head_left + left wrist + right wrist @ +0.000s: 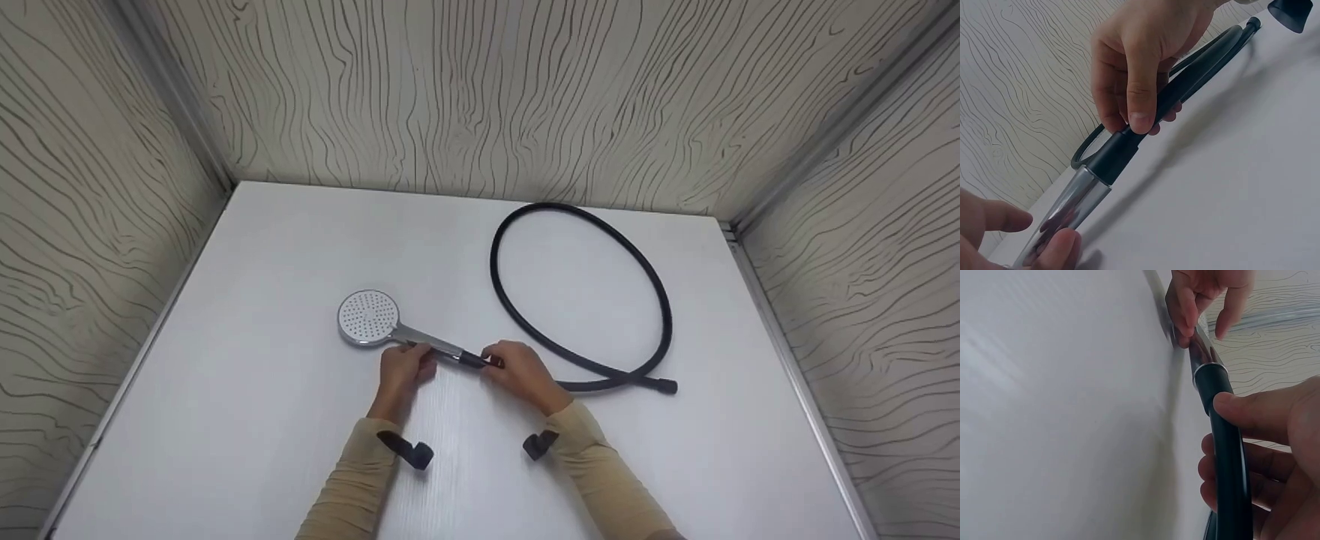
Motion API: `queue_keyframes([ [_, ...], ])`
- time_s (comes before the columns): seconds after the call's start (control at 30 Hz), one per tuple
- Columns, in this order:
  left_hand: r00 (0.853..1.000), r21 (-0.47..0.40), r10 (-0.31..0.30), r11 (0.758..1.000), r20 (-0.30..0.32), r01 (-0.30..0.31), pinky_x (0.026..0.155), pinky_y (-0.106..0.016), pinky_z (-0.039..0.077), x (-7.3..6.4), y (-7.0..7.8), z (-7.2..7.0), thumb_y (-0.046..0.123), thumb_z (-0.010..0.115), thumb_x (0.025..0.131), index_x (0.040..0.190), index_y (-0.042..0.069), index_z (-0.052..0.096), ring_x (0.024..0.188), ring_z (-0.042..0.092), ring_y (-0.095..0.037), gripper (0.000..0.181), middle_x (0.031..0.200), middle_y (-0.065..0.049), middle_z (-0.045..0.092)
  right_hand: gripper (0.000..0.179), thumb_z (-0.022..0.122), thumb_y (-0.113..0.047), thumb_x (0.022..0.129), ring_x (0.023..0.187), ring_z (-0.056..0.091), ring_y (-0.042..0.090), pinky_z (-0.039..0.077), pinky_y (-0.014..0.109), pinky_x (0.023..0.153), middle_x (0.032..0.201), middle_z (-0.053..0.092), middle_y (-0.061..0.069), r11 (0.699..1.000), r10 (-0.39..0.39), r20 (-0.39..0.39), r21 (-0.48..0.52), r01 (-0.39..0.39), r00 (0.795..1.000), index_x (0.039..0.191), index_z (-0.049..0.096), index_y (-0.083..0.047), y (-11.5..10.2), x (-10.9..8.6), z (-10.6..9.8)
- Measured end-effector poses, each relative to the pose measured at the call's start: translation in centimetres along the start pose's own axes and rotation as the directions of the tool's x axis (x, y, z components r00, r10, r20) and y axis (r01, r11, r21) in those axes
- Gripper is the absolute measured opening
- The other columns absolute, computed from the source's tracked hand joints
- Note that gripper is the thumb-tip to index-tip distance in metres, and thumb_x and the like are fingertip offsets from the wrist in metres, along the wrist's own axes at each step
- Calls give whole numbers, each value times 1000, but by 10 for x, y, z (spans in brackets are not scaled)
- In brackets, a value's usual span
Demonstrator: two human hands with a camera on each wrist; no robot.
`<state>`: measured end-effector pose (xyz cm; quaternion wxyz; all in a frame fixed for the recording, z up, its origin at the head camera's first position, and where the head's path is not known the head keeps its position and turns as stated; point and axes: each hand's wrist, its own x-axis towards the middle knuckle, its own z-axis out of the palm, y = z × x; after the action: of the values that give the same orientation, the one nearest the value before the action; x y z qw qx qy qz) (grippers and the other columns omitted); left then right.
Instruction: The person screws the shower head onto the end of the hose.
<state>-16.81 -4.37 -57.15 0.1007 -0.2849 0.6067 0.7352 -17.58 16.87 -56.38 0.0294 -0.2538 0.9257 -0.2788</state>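
A shower head (367,318) with a round, pale, perforated face and chrome rim lies face up, its chrome handle (1067,208) pointing right. At that handle my left hand (405,367) holds on from the near side, thumb and fingers about the metal. A black hose (660,300) meets the handle's end at a wider black connector (1112,157). Just behind this connector, my right hand (521,375) pinches the hose, thumb on one side and curled fingers on the other, as the right wrist view shows. Connector and handle stand in line, end to end.
From my right hand the hose runs into one large loop, crossing itself near its free end fitting (666,385). All lies on a white table (300,240) with wood-patterned walls (450,97) at the back and sides. Black wrist mounts (411,451) stick out from both sleeves.
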Motion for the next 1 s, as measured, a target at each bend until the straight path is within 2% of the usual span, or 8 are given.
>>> queue_keyframes([
  [0.1, 1000, 3, 8, 1000, 30, -8, 56, -22, 56, -1, 2, -2, 6, 59, 92, 104, -14, 61, 57, 61, -10, 23, 69, -7, 63, 11, 72, -9, 81, 67, 53, 12, 43, 24, 59, 75, 63, 4, 1000, -1, -4, 11, 1, 1000, 92, 72, -7, 0, -1, 0],
  [0.3, 995, -18, 32, 999, 92, -30, 43, -17, 36, 0, 3, -4, 5, 57, 92, 91, -12, 61, 46, 44, -6, 18, 60, -4, 56, 12, 72, -9, 81, 67, 50, 11, 43, 24, 59, 75, 63, 4, 1000, 5, -3, 8, -4, 1000, 93, 72, -7, 0, 1, -2],
  [0.5, 997, 84, 5, 996, 77, -12, 48, -17, 43, -1, 4, -6, 12, 57, 93, 96, -8, 64, 51, 53, -6, 22, 68, -5, 62, 12, 72, -9, 81, 67, 53, 11, 44, 23, 59, 75, 64, 4, 1000, 28, 9, 3, -28, 1000, 93, 73, -7, 3, 0, 0],
  [0.67, 998, 132, 0, 991, 63, -9, 60, -23, 57, -1, 3, -7, 15, 58, 92, 106, -10, 64, 68, 67, -13, 29, 87, -16, 69, 14, 72, -10, 82, 70, 57, 13, 47, 25, 62, 79, 66, 5, 998, 54, 37, 15, -54, 998, 96, 73, -5, 5, -1, -1],
  [0.73, 998, 154, 17, 988, 58, -25, 64, -24, 60, -1, 3, -8, 16, 58, 93, 109, -10, 63, 71, 69, -15, 31, 93, -18, 69, 15, 71, -10, 83, 72, 58, 14, 49, 26, 64, 80, 67, 6, 998, 62, 48, 14, -62, 997, 97, 72, -5, 6, -2, -2],
  [0.83, 996, 258, 70, 963, 46, -80, 60, -22, 59, -1, 3, -10, 19, 58, 94, 105, -8, 64, 67, 66, -13, 29, 88, -15, 68, 14, 71, -12, 85, 74, 60, 15, 50, 28, 65, 82, 68, 6, 997, 68, 65, 16, -69, 996, 97, 72, -5, 7, -2, -4],
  [0.93, 990, 400, 140, 906, 33, -141, 54, -20, 51, -2, 3, -13, 21, 56, 95, 95, -3, 65, 58, 60, -11, 26, 74, -7, 65, 15, 70, -15, 86, 75, 60, 15, 50, 28, 66, 84, 68, 6, 996, 85, 83, 28, -88, 993, 97, 73, -5, 7, -3, -5],
  [1.0, 983, 474, 182, 864, 19, -169, 54, -22, 47, -4, 4, -13, 24, 56, 94, 94, -1, 66, 58, 57, -12, 27, 69, -4, 63, 16, 69, -16, 87, 76, 60, 15, 50, 28, 66, 84, 68, 6, 994, 96, 92, 36, -100, 991, 98, 73, -5, 7, -4, -7],
])
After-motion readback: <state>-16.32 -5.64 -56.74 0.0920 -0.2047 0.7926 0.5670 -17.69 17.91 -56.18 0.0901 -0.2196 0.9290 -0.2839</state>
